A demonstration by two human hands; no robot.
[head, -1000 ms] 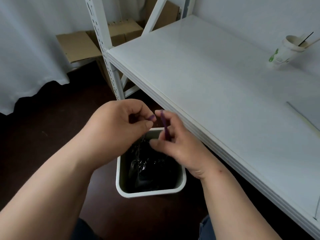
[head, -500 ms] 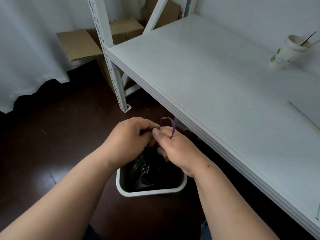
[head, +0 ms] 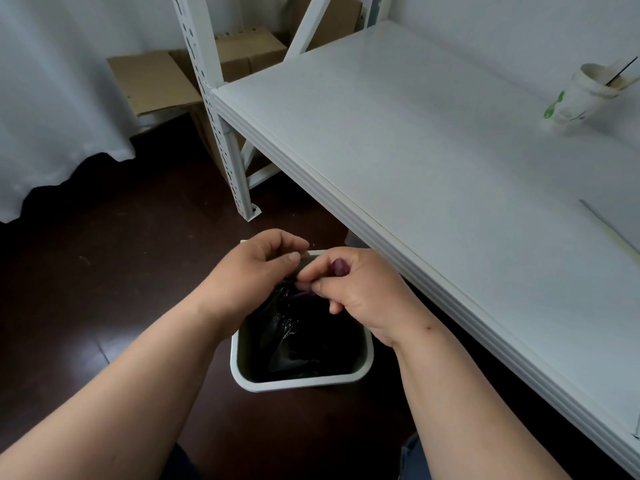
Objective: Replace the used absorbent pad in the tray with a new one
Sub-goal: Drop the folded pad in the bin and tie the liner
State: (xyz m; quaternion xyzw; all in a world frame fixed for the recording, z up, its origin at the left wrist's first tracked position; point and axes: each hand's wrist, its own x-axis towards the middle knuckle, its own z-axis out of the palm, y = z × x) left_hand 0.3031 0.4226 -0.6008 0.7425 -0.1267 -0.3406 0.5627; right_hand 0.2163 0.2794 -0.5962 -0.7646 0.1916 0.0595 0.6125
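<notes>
A: Why are both hands over the bin (head: 301, 381)?
B: The left hand (head: 258, 271) and right hand (head: 349, 289) pinch the black bag's (head: 294, 337) neck, winding a purple band (head: 338, 266), probably sealing waste. No pad or tray visible.

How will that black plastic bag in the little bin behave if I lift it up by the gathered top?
The black bag looks thin and crinkled, so it will probably hang floppy and sag rather than hold shape. Its glossy film may be slippery, so the left hand and right hand pinching the neck likely need a firm hold. The bin looks light and might lift with it.
</notes>
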